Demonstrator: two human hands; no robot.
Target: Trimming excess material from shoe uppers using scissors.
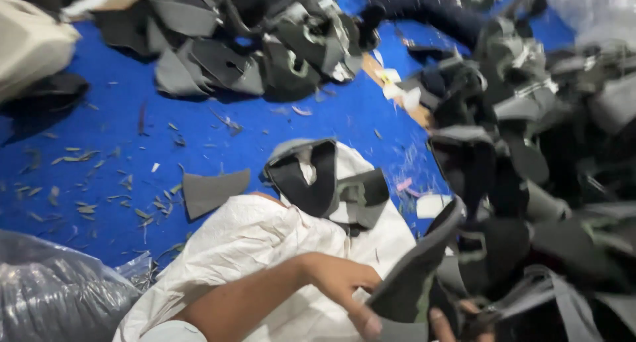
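**Grey cut piece held slantwise at the lower edge**

The left hand (pixel 344 285) comes in from 7 o'clock, its forearm lying across a white woven sack (pixel 265 242), and is clenched on the lower end of a grey fabric piece (pixel 414 276). The thumb presses the face of the piece near the bottom edge of the view. The piece's long axis runs on a slant, its lower end at 6 o'clock in the hand, its free upper end pointing to about 1 o'clock. A fingertip of the right hand (pixel 440 319) shows just beside the piece at the bottom edge; whether that hand grips anything cannot be told.

At 3 o'clock of the piece, touching or nearly so, lies a blurred heap of dark pieces (pixel 530 183). At 11 o'clock, on the sack, rests a black and grey shaped part (pixel 324 179). Farther at 9 o'clock a single grey scrap (pixel 212 191) lies on the blue floor covering (pixel 119 150), amid small trimmings. A second heap (pixel 265 50) sits at 12 o'clock, and a clear plastic bag (pixel 53 295) at 8 o'clock.
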